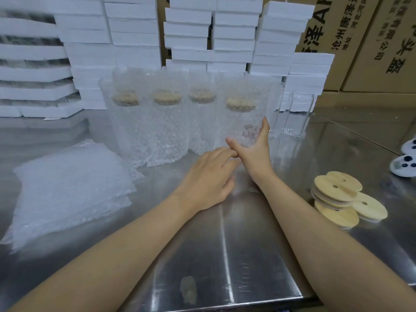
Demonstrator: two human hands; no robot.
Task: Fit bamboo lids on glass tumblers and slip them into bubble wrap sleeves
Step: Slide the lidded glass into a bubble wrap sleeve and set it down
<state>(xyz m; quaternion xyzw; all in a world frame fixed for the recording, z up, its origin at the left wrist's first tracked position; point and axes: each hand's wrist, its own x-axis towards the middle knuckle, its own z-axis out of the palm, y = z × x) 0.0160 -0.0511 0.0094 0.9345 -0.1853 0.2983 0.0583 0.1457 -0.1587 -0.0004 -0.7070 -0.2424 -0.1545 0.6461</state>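
Steel tabletop [227, 248] fills the view, with both bare forearms reaching toward 12 o'clock. Four glass tumblers stand in a row there, each in a bubble wrap sleeve with a bamboo lid on top. The right hand [256, 152] grasps the rightmost wrapped tumbler [242, 124] low on its body, thumb on the near left side and fingers curled round the far side, showing faintly through the wrap. Its bamboo lid [240, 104] sits inside the sleeve, below the open top. The left hand [207, 183] lies palm down just beside the right wrist, fingers loosely bent and reaching the right thumb; whether it pinches the sleeve's lower end cannot be told. The other three wrapped tumblers [164, 127] stand at 11 o'clock. Flat bubble wrap sleeves [67, 188] are piled at 9 o'clock, loose bamboo lids [346, 199] at 3 o'clock, and bare glass tumblers [297, 115] at 1 o'clock. White foam boxes [135, 37] are stacked behind, beside cardboard cartons [360, 41].
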